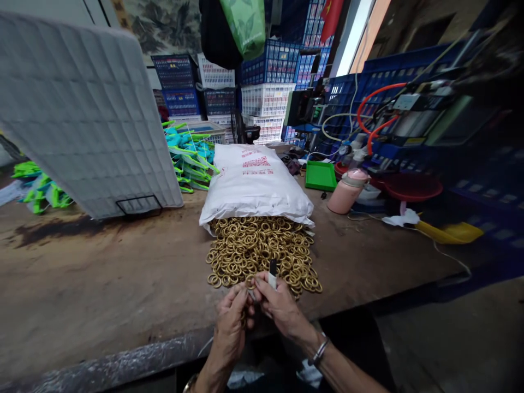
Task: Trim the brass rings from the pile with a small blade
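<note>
My left hand (233,317) is closed at the table's front edge, its thumb and fingers pinching a brass-coloured ring (250,281). More rings show partly between its lower fingers. My right hand (282,310) meets it at the fingertips, closed around a slim knife-like tool (272,274) whose black and white end points up; its other end is hidden by the fingers. Just beyond both hands lies a heap of brass-coloured rings (262,245), spilling from the mouth of a white sack (257,185) with red print.
A grey ribbed panel (85,114) stands at the left, with green and blue plastic pieces (190,158) behind it. Right of the sack are a green tray (320,175), a pink bottle (347,192) and a machine with orange hoses (409,117). Stacked crates (268,101) fill the back.
</note>
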`<state>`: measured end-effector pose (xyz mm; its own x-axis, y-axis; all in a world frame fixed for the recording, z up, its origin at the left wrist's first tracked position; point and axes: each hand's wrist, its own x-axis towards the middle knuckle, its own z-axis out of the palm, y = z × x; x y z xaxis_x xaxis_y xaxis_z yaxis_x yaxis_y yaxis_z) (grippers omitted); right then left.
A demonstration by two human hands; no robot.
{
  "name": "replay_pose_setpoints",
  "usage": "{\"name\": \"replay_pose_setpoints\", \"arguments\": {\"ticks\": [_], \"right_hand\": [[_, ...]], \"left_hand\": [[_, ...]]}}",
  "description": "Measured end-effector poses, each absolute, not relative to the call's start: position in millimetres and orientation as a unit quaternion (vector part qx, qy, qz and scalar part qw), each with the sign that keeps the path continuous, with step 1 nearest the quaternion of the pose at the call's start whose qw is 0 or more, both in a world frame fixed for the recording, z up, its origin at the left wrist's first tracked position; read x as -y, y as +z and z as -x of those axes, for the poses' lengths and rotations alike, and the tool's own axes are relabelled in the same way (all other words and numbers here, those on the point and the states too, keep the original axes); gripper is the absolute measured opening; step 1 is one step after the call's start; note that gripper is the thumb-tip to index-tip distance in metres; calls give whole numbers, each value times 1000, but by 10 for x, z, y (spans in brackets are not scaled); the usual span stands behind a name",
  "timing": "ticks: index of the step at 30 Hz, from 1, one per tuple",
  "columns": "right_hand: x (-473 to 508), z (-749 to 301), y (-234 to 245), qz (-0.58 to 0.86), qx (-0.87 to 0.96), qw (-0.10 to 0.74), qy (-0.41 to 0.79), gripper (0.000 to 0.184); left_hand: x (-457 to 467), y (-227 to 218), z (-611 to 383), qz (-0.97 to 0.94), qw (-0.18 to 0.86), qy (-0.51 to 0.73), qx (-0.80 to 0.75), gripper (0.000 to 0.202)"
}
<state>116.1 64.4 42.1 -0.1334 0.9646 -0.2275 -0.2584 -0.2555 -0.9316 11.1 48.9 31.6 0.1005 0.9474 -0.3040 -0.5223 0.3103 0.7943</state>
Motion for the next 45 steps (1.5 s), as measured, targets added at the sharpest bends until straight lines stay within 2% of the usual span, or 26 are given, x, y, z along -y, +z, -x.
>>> {"name": "replay_pose_setpoints", "arguments": {"ticks": [7, 14, 17, 20, 25, 28, 34, 37, 40, 45], "right_hand": [[-651, -1153, 362, 494, 489, 450, 561, 29], [-695, -1262, 439, 546, 633, 389, 386, 22], [-711, -1255, 447, 543, 692, 340, 332, 22], [-722, -1225, 415, 557, 693, 322, 327, 28], [-697, -1215, 426, 557, 667, 333, 367, 26], [-670, -1233, 468, 551, 648, 331, 409, 26], [-690, -1282, 423, 535, 621, 350, 454, 27], [-684, -1323, 366, 570, 655, 329, 372, 23], [-639, -1362, 330, 564, 730, 264, 280, 13], [-577, -1371, 280, 549, 794, 182, 185, 25]], "left_hand": [[-516, 175, -82, -315, 616, 535, -485, 26], [-517, 158, 24, -528, 366, 533, -551, 14], [-506, 178, 40, -570, 320, 532, -538, 13], [-496, 206, 34, -547, 383, 509, -544, 17], [-468, 276, -19, -353, 647, 427, -525, 30], [-445, 325, -47, -298, 704, 435, -476, 30], [-440, 356, -61, -312, 692, 434, -485, 29], [-452, 338, -62, -331, 670, 427, -509, 30], [-463, 322, -62, -343, 651, 427, -526, 31], [-469, 300, -67, -369, 629, 439, -525, 29]]}}
